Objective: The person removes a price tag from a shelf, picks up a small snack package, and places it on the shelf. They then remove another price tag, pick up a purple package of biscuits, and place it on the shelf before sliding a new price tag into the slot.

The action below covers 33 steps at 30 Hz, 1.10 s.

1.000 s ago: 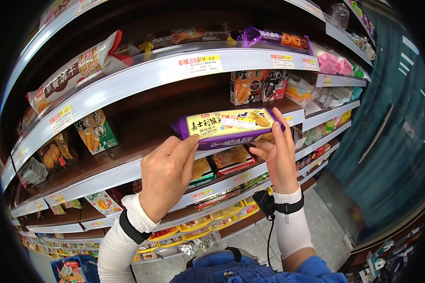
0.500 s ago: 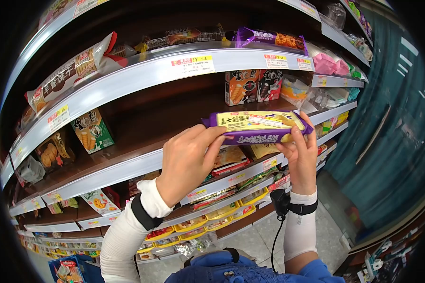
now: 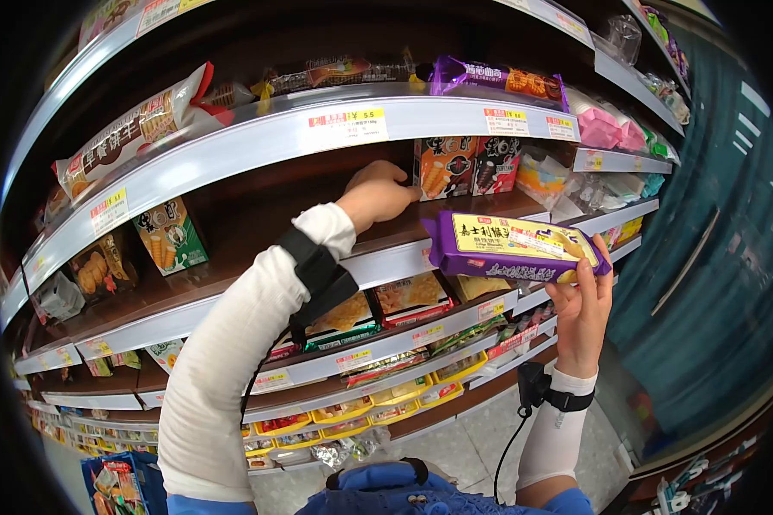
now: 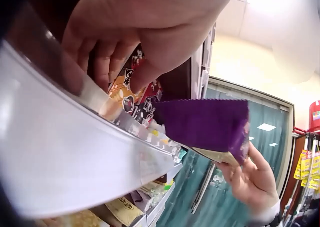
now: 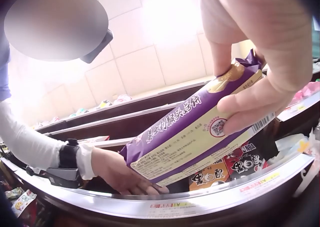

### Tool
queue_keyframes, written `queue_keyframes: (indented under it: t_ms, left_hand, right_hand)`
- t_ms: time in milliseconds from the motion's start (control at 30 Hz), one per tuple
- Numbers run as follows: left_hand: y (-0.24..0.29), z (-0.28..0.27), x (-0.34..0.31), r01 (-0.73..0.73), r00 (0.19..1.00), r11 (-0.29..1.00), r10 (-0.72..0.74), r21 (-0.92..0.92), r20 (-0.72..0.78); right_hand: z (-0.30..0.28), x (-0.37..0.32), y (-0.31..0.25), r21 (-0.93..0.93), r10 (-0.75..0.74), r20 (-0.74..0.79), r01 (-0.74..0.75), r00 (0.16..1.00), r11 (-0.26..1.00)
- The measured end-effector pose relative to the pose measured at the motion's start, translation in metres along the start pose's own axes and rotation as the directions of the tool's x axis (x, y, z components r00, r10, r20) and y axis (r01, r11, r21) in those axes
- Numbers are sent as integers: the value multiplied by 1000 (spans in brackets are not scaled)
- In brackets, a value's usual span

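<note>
Gripped at its right end by my right hand (image 3: pixel 582 318), a purple and yellow biscuit package (image 3: pixel 515 247) is held in front of the shelf, tilted slightly. The right wrist view shows the thumb and fingers of that hand (image 5: pixel 265 46) around the package (image 5: pixel 185 132). My left hand (image 3: pixel 378 193) reaches over the middle shelf with loosely bent fingers, just left of an orange box (image 3: pixel 443 168) beside a black and red box (image 3: pixel 496 165). In the right wrist view this hand (image 5: pixel 115 169) holds nothing and stands apart from the orange box (image 5: pixel 209 176).
The price-label rail (image 3: pixel 258 137) of the upper shelf runs above my left forearm. A green box (image 3: pixel 172 236) stands at the left. A purple cookie pack (image 3: pixel 498 79) lies above, and clear bags (image 3: pixel 545 176) lie to the right. Yellow trays (image 3: pixel 395 395) are below.
My left hand has let go of the package and moved up and in over the shelf, beside the orange box. My right hand has moved slightly right and down with the package.
</note>
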<state>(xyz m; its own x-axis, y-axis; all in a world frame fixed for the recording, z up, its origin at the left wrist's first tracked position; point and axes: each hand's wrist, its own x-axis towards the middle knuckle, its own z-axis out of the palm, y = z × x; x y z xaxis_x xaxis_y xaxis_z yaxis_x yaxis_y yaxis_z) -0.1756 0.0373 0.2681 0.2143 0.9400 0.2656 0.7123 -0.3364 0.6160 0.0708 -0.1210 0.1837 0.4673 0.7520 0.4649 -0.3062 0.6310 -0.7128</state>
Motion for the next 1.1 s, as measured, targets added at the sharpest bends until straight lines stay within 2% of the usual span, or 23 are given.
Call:
queue_keyframes:
  t_ms: [133, 267, 333, 367, 533, 800, 967, 1100]
  left_hand:
    - [8, -3, 22, 137, 975, 984, -115, -110, 192]
    - [6, 0, 38, 176, 961, 972, -137, -153, 240]
    - [-3, 9, 55, 264, 946, 943, -213, -203, 244]
    - [-5, 12, 61, 260, 948, 945, -210, -200, 241]
    - [-5, 12, 73, 326, 905, 920, -237, -216, 352]
    - [-23, -20, 39, 291, 929, 939, -232, -185, 288]
    - [-46, -60, -2, 268, 934, 943, -204, -196, 294]
    - [-65, -89, -35, 281, 945, 944, -242, -172, 219]
  right_hand:
    - [-8, 0, -1, 20, 1, -21, -1, 1000, 1000]
    - [-17, -1, -2, 34, 15, -43, -14, 999, 999]
    - [-22, -1, 0, 33, 14, -50, -12, 999, 999]
    - [-23, -2, -1, 38, 10, -51, -8, 999, 999]
    - [-28, -6, 0, 45, 39, -89, -35, 995, 998]
    - [-12, -16, 1, 61, 48, -83, -43, 995, 997]
    - [12, -16, 5, 64, 35, 3, -36, 999, 997]
    - [38, -18, 11, 67, 46, 66, -51, 997, 996]
